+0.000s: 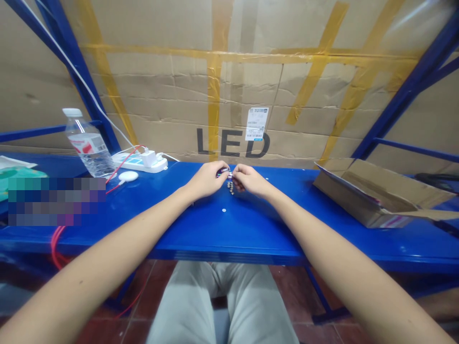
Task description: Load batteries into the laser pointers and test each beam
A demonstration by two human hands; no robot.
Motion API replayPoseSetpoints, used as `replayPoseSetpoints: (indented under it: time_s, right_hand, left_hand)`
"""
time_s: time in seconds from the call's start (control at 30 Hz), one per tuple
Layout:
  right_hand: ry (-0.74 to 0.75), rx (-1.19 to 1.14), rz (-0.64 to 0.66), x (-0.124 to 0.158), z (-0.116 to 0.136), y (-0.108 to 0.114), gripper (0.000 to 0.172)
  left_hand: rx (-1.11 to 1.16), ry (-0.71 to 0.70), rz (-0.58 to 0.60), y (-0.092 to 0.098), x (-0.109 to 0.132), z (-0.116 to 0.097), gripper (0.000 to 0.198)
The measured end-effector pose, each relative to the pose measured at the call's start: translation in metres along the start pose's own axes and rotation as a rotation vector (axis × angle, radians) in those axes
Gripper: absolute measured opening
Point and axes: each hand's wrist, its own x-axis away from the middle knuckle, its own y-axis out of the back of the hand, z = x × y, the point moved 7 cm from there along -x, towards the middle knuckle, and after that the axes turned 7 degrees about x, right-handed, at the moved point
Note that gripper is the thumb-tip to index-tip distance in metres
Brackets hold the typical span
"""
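Both my hands meet over the middle of the blue table (222, 229). My left hand (208, 179) is curled, its fingertips pinching a small shiny metal part (224, 172). My right hand (249, 179) is also curled, fingers closed on a short string of small metal pieces (231, 185) that hangs down between the hands. The pieces are too small to name. A tiny white disc (224, 209) lies on the table just in front of the hands.
A clear water bottle (88, 143) stands at the left, beside a white power strip (141, 160) with a charger and red and white cables. An open cardboard box (380, 193) lies at the right. A cardboard wall marked LED (233, 143) backs the table.
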Motion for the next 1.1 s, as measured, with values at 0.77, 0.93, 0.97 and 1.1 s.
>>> replayPoseSetpoints:
  time_s: [0.77, 0.93, 0.97, 1.1]
  right_hand:
    - [0.325, 0.587, 0.032, 0.017, 0.018, -0.039, 0.009]
    - [0.329, 0.604, -0.022, 0.018, 0.019, -0.041, 0.010]
    - [0.321, 0.618, -0.028, 0.018, 0.019, -0.041, 0.011]
    - [0.272, 0.668, -0.012, 0.017, 0.017, -0.045, 0.014]
  left_hand:
    - [-0.014, 0.178, 0.489, 0.019, 0.006, 0.029, 0.012]
    - [0.001, 0.158, 0.478, 0.016, 0.006, 0.037, 0.012]
    - [0.018, 0.157, 0.481, 0.014, 0.006, 0.038, 0.011]
    - [0.077, 0.152, 0.473, 0.010, 0.007, 0.041, 0.010]
